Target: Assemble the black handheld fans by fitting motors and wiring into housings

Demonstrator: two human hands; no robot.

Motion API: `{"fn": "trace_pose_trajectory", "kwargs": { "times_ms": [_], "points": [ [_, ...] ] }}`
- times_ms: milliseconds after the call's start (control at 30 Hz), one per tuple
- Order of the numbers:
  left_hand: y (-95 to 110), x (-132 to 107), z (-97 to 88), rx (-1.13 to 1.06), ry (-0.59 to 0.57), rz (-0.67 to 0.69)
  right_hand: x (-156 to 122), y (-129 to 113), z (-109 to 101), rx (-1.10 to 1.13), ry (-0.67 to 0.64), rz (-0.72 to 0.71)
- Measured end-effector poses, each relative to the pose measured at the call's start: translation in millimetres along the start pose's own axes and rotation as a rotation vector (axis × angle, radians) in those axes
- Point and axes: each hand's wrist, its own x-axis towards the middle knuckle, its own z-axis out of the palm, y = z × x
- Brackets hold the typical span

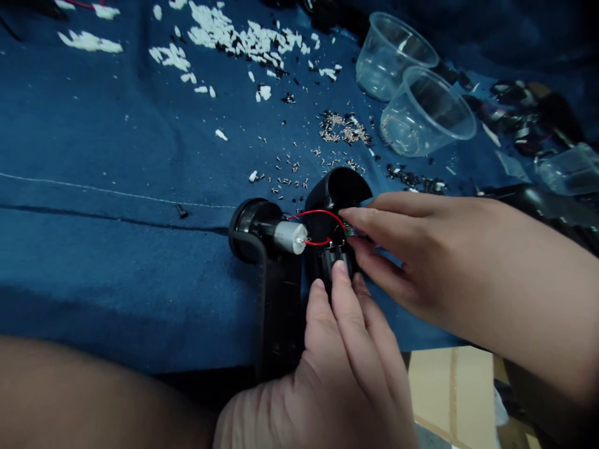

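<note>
A black plastic device lies opened in two halves on the blue cloth. One half is a long shell with a round head carrying a small silver motor. Red wires run from the motor to the other black shell half. My left hand grips that second half from below, fingers pressed on it. My right hand comes in from the right, its fingertips pinched at a small green board inside the shell where the wires end.
Two clear plastic cups stand at the back right. Several tiny screws lie scattered behind the device, with white plastic bits farther back. Dark parts pile at the right. The table edge runs near my left wrist.
</note>
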Motion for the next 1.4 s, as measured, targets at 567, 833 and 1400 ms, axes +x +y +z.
{"fn": "trace_pose_trajectory", "kwargs": {
  "times_ms": [567,833,1400],
  "points": [
    [16.0,13.2,7.8,0.050,0.054,-0.266,-11.0,5.9,13.7,0.289,0.157,0.205],
    [-11.5,12.7,-6.1,-0.096,0.064,-0.166,-6.9,9.4,14.1,0.946,0.122,0.481],
    [-31.7,-7.5,-10.2,-0.113,-0.104,-0.049,9.9,4.8,18.8,1.213,-0.002,0.656]
  ]
}}
